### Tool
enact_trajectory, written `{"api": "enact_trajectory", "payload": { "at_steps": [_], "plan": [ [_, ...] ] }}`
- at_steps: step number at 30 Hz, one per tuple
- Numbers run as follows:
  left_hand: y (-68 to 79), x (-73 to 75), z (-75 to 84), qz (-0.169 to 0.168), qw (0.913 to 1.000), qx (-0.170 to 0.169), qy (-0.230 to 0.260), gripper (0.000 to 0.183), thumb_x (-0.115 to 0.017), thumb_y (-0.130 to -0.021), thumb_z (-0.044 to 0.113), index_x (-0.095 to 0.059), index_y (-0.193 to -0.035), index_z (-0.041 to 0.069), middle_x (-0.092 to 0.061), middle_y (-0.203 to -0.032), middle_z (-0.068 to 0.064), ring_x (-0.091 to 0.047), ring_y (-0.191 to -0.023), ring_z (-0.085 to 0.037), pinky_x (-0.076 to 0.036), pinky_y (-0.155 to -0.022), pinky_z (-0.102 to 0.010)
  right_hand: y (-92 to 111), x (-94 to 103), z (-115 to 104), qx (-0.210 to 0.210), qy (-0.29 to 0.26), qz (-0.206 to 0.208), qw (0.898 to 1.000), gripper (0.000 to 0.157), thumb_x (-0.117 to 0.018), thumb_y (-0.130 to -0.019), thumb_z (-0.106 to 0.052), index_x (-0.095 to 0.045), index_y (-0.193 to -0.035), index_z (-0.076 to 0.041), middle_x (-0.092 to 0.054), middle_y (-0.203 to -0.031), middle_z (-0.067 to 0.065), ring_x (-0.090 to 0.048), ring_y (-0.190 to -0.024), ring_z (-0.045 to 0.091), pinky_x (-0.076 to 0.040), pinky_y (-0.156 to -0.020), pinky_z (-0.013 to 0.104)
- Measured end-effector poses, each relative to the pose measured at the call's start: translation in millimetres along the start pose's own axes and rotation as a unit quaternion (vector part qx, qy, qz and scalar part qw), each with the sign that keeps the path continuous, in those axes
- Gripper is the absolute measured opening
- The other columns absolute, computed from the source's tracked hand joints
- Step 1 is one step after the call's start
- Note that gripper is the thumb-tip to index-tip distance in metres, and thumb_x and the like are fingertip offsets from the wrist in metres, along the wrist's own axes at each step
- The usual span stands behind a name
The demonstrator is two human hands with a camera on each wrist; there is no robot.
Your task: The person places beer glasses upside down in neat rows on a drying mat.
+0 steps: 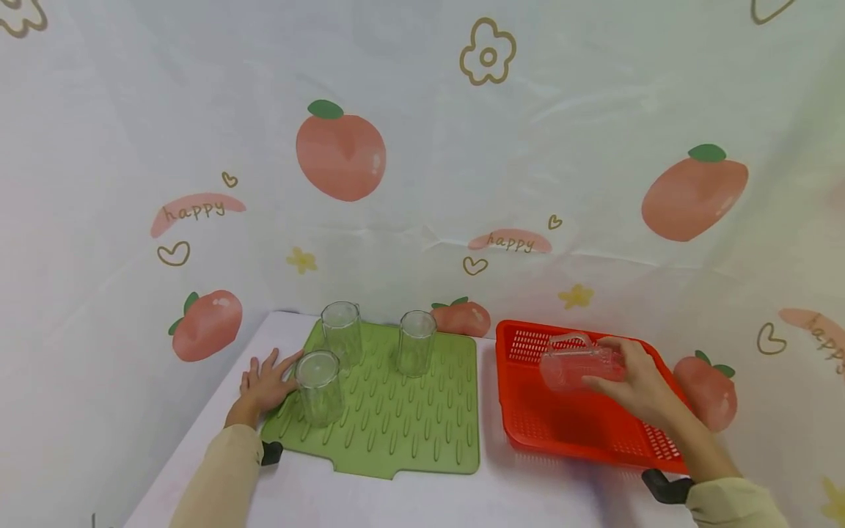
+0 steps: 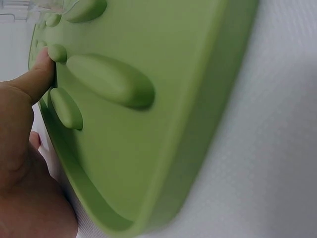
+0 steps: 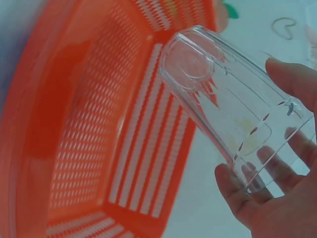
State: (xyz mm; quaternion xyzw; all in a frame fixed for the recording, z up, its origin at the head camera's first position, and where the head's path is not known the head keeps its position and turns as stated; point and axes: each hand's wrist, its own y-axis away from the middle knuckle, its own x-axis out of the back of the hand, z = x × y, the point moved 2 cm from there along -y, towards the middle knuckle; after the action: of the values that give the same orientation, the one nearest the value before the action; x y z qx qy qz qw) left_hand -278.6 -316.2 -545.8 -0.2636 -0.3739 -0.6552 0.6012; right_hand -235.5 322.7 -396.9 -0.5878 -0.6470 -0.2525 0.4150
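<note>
My right hand (image 1: 630, 378) grips a clear glass mug (image 1: 574, 367) above the red basket. The mug lies tilted on its side, its handle uppermost in the head view. In the right wrist view, my thumb and fingers (image 3: 292, 79) hold the mug (image 3: 223, 94) around its rim end, with the base pointing away. At the left edge of the green drying mat (image 1: 409, 425), my left hand (image 1: 267, 385) rests with fingers spread; its thumb touches the mat (image 2: 163, 148) in the left wrist view. Beside that hand stands a clear glass (image 1: 320, 389) on the mat.
Two more clear glasses stand towards the back of the mat, one at left (image 1: 342, 337) and one near the middle (image 1: 416, 345). The red slotted basket (image 1: 505, 396) sits right of the mat. A white printed cloth (image 1: 409, 242) hangs behind the table.
</note>
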Motion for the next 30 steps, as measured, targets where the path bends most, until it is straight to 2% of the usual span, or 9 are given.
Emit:
{"api": "enact_trajectory", "payload": {
  "at_steps": [3, 7, 12, 19, 25, 30],
  "plan": [
    [0.6, -0.3, 0.2, -0.008, 0.9999, 0.006, -0.006, 0.063, -0.054, -0.100, 0.031, -0.034, -0.159, 0.018, 0.001, -0.167, -0.031, 0.018, -0.147, -0.066, 0.008, -0.113, -0.081, -1.9, -3.3, -5.2, -0.010, -0.042, 0.006, 0.999, 0.081, -0.079, -0.089, -0.038, -0.037, -0.146, 0.001, -0.048, -0.135, 0.023, -0.057, -0.114, 0.038, -0.058, -0.071, 0.019],
    [0.9, 0.1, 2.8, -0.008, 0.9999, 0.008, -0.009, 0.062, -0.055, -0.101, 0.030, -0.035, -0.159, 0.017, 0.001, -0.167, -0.031, 0.017, -0.147, -0.065, 0.006, -0.113, -0.081, -1.8, -7.4, -10.7, -0.018, -0.078, 0.017, 0.997, 0.079, -0.078, -0.091, -0.037, -0.035, -0.147, 0.000, -0.050, -0.133, 0.022, -0.059, -0.111, 0.038, -0.059, -0.071, 0.021],
    [-0.4, 1.2, 4.9, -0.006, 0.9999, 0.005, -0.010, 0.062, -0.055, -0.102, 0.033, -0.035, -0.159, 0.018, 0.000, -0.167, -0.030, 0.016, -0.148, -0.065, 0.006, -0.114, -0.081, 1.0, -15.0, -14.3, -0.039, -0.117, 0.018, 0.992, 0.077, -0.075, -0.093, -0.036, -0.034, -0.150, -0.005, -0.052, -0.132, 0.020, -0.062, -0.105, 0.028, -0.060, -0.073, 0.023],
    [-1.7, 0.6, 1.2, -0.006, 0.9999, 0.004, -0.009, 0.061, -0.053, -0.102, 0.031, -0.035, -0.159, 0.018, 0.001, -0.167, -0.030, 0.017, -0.148, -0.065, 0.007, -0.114, -0.081, 4.2, -24.4, -19.9, -0.052, -0.151, 0.025, 0.987, 0.074, -0.076, -0.093, -0.035, -0.035, -0.149, -0.010, -0.052, -0.133, 0.016, -0.061, -0.098, 0.004, -0.060, -0.075, 0.022],
    [-4.7, -0.8, 0.4, -0.007, 0.9999, 0.002, -0.009, 0.062, -0.053, -0.102, 0.030, -0.034, -0.159, 0.018, 0.002, -0.168, -0.030, 0.018, -0.147, -0.065, 0.008, -0.113, -0.081, 8.0, -28.8, -25.2, -0.057, -0.174, 0.032, 0.983, 0.072, -0.075, -0.094, -0.034, -0.035, -0.150, -0.012, -0.053, -0.133, 0.016, -0.065, -0.094, 0.001, -0.060, -0.076, 0.022],
    [-2.6, 0.3, 1.2, -0.008, 0.9999, 0.005, -0.014, 0.062, -0.053, -0.101, 0.030, -0.034, -0.159, 0.017, 0.001, -0.167, -0.031, 0.017, -0.147, -0.066, 0.006, -0.113, -0.081, 6.4, -36.3, -32.1, -0.046, -0.188, 0.035, 0.980, 0.071, -0.075, -0.094, -0.033, -0.037, -0.150, -0.014, -0.055, -0.132, 0.013, -0.065, -0.097, 0.002, -0.060, -0.078, 0.021]
  ]
}}
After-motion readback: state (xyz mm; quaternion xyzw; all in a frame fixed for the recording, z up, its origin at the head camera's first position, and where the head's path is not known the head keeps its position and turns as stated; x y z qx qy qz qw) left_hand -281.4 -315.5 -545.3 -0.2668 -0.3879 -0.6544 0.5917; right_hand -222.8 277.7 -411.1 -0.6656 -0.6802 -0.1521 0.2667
